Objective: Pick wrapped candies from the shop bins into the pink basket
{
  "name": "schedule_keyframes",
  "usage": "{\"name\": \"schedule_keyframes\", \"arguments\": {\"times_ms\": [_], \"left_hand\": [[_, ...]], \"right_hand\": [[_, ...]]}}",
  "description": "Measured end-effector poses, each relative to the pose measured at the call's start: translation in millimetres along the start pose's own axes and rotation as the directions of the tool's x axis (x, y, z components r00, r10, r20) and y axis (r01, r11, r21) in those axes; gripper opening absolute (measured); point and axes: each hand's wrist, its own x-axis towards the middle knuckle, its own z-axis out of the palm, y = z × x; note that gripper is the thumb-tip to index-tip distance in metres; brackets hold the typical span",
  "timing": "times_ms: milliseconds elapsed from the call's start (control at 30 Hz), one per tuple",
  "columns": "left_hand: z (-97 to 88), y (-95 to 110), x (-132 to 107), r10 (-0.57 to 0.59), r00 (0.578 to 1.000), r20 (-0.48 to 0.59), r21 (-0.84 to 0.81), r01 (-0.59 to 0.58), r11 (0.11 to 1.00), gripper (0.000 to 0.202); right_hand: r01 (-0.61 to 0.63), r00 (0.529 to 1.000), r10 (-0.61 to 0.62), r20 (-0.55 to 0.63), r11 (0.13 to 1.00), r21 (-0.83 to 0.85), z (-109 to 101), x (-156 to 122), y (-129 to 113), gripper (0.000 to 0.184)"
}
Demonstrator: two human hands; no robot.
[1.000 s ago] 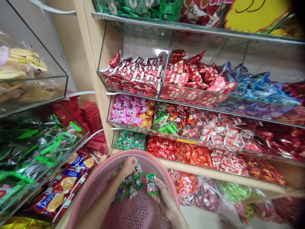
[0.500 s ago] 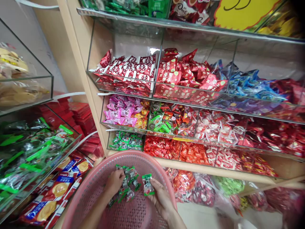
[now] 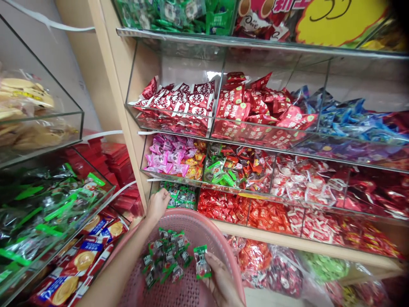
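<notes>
My right hand (image 3: 220, 273) pinches a small green-and-clear candy packet (image 3: 202, 262) upright over the pink plastic basket (image 3: 228, 251). A loose heap of similar green candy packets (image 3: 169, 256) lies inside the basket, left of that hand. My left hand (image 3: 159, 203) is stretched past the basket's far rim to the lowest shelf bin. Its fingers are curled together at the left edge of the green packets (image 3: 182, 196) in that bin; whether something is between them is hidden.
Clear-fronted shelf bins hold red sweets (image 3: 220, 207), pink-wrapped sweets (image 3: 162, 157) and red pouches (image 3: 233, 106). At left stand a bin of green-topped packets (image 3: 47, 213) and red-and-blue biscuit packs (image 3: 83, 256). Bagged sweets (image 3: 255, 256) lie under the shelf, right of the basket.
My left hand has moved from the packets in the basket up and forward to the lowest bin. My right hand still holds its packet over the basket. The view has shifted slightly.
</notes>
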Motion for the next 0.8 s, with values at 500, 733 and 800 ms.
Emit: {"name": "schedule_keyframes", "arguments": {"times_ms": [500, 733, 800], "left_hand": [[17.9, 1, 49, -0.133, 0.991, -0.012, 0.175, 0.133, 0.975, 0.029], [3.4, 7, -53, -0.254, 0.967, 0.027, -0.826, 0.164, 0.539, 0.039], [-4.3, 13, -88, -0.23, 0.96, 0.158, -0.931, 0.222, 0.29, 0.051]], "right_hand": [[-0.032, 0.999, 0.032, -0.013, 0.999, 0.035, 0, 5, 2, 0.035], [0.046, 0.997, -0.048, 0.064, 0.998, 0.031, 9, -4, -4, 0.027], [0.079, 0.989, -0.084, 0.118, 0.996, 0.045, 17, -8, -10, 0.024]]}}
